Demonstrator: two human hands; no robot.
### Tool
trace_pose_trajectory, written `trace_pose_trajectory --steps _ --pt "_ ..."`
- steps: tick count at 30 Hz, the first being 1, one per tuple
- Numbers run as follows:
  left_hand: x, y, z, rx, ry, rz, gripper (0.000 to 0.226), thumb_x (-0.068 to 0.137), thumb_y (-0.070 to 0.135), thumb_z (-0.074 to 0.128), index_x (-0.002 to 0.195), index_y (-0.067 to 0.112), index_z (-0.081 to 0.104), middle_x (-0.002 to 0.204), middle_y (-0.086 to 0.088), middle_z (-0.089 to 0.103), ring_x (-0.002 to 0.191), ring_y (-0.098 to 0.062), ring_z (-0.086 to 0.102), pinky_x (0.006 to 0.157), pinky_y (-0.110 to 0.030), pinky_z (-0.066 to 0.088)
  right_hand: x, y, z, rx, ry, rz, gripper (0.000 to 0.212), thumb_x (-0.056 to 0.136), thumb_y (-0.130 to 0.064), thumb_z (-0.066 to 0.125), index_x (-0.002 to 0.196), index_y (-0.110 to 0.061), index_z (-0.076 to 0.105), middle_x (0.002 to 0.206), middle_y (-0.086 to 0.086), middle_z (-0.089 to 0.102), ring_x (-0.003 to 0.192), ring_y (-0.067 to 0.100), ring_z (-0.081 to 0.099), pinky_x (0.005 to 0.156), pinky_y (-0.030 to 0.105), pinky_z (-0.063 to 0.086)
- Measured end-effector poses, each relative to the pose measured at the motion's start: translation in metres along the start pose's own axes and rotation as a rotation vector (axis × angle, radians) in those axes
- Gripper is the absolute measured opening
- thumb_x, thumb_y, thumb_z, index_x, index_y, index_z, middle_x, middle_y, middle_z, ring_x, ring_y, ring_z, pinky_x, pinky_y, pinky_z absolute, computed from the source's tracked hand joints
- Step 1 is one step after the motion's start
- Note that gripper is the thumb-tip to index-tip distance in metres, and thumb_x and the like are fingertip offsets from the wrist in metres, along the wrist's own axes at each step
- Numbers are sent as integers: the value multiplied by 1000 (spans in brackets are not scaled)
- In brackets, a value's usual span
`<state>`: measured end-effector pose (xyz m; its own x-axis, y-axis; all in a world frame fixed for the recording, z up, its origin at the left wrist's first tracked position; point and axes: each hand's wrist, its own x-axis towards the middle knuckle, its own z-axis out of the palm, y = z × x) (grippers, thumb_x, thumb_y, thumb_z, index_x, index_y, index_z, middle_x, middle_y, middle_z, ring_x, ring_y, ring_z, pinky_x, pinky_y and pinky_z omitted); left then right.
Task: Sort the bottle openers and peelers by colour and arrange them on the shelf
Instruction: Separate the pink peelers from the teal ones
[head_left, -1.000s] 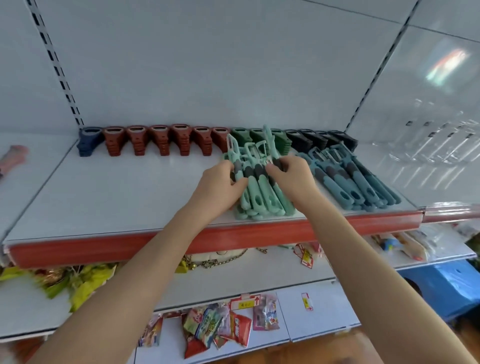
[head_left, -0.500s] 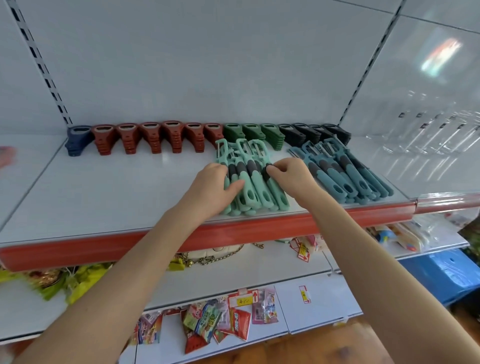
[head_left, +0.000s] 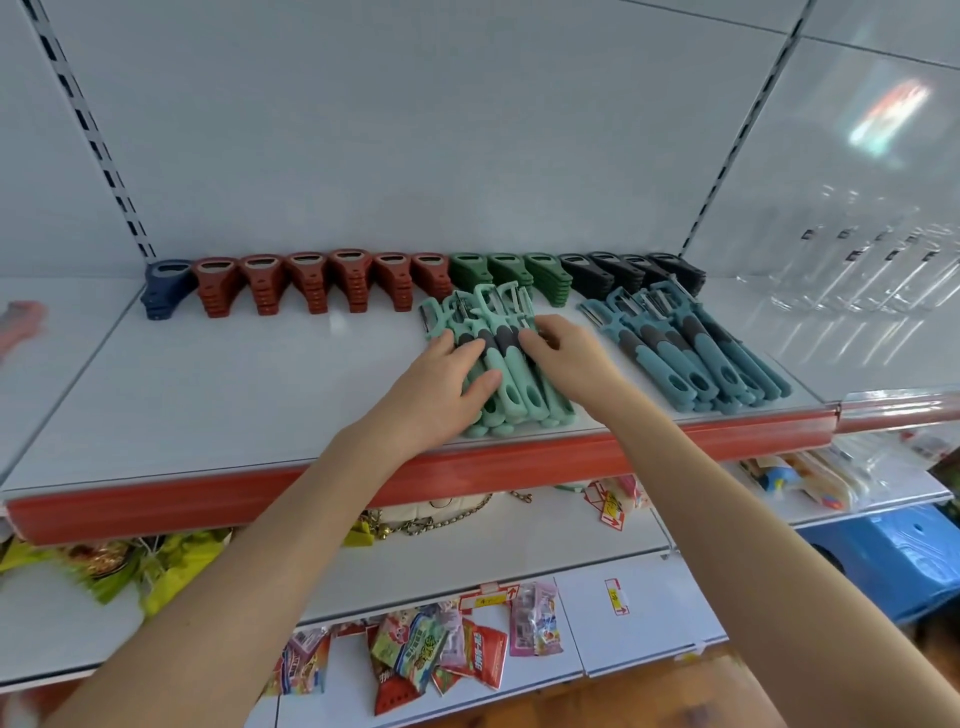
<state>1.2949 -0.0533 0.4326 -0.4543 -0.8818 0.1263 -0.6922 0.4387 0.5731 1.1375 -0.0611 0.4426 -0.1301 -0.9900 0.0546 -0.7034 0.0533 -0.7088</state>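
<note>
A bundle of mint green peelers (head_left: 511, 395) with grey grips lies on the white shelf (head_left: 234, 379) near its front edge. My left hand (head_left: 441, 389) presses on the bundle's left side with fairly straight fingers and the thumb on top. My right hand (head_left: 569, 353) curls its fingers over the grey grips on the right side. To the right lies a bundle of teal-blue peelers (head_left: 691, 353). Along the back stands a row of bottle openers: one blue (head_left: 163, 283), several red-brown (head_left: 311, 280), three green (head_left: 504, 270), several black (head_left: 628, 270).
The shelf's red front strip (head_left: 208, 499) runs below my forearms. A pink object (head_left: 21, 322) lies on the neighbouring shelf at far left. Clear plastic items (head_left: 857, 270) stand at the right. Lower shelves hold snack packets (head_left: 431, 654); a blue stool (head_left: 893, 561) is at lower right.
The mint peelers came down from a raised, fanned hold to lie flat on the shelf. Both hands stayed on the bundle, squeezing it together.
</note>
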Motion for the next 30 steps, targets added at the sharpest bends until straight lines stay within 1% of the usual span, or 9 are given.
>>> trace_pose_trajectory --steps 4,8,11,16,19,21,24,27,30 --pt "-1 0 2 10 4 4 56 97 39 37 145 13 26 150 -12 25 139 -18 20 103 -22 18 -3 -2 -1 -39 4 -46 34 98 -28 42 120 -4 52 111 17 62 86 23 55 71 30 43" --pt "-4 -1 3 62 36 2 52 97 39 37 140 9 33 141 -14 33 133 -22 27 102 -27 23 -2 -1 -3 -70 -4 -8 43 98 -31 42 130 -1 45 124 17 55 109 30 54 90 36 43" --pt "-7 -1 4 81 71 23 50 97 37 37 138 8 35 138 -13 36 130 -23 32 101 -27 26 1 -1 -5 -81 -10 3 49 98 -33 42 138 -5 37 137 12 47 121 24 47 96 31 37" --pt "-11 -1 -2 106 157 88 48 97 35 38 137 8 39 137 -8 42 127 -19 38 99 -25 29 5 -2 -12 -174 4 -37 43 98 -31 41 130 -2 46 129 15 54 117 28 50 92 34 40" --pt "-17 -3 -11 183 212 139 45 97 33 40 133 8 46 134 -7 48 124 -20 43 97 -26 33 11 -11 -15 -241 14 -91 42 98 -30 40 128 -1 49 127 16 55 115 30 52 91 34 41" --pt "-24 -6 -19 247 238 154 41 97 32 43 126 5 53 124 -10 57 115 -24 51 92 -32 40 15 -21 -14 -252 7 -137 41 98 -30 40 129 -5 48 129 11 54 115 27 51 88 30 39" --pt "-40 -15 -33 325 286 168 48 90 38 40 105 0 65 96 -15 68 90 -32 64 73 -36 51 22 -40 -6 -259 -20 -208 41 98 -30 40 130 -5 48 131 11 53 116 26 51 89 29 38" --pt "-61 -26 -46 405 274 74 48 86 36 37 93 0 68 82 -15 69 75 -32 66 62 -36 54 27 -60 11 -277 -43 -277 39 97 -27 43 122 1 54 121 17 59 113 31 52 90 34 39" --pt "-84 -39 -59 474 263 -7 48 86 36 38 93 0 68 80 -15 69 73 -32 66 61 -36 54 30 -80 32 -297 -70 -353 34 95 -23 45 103 7 58 95 18 61 96 34 56 71 34 35"
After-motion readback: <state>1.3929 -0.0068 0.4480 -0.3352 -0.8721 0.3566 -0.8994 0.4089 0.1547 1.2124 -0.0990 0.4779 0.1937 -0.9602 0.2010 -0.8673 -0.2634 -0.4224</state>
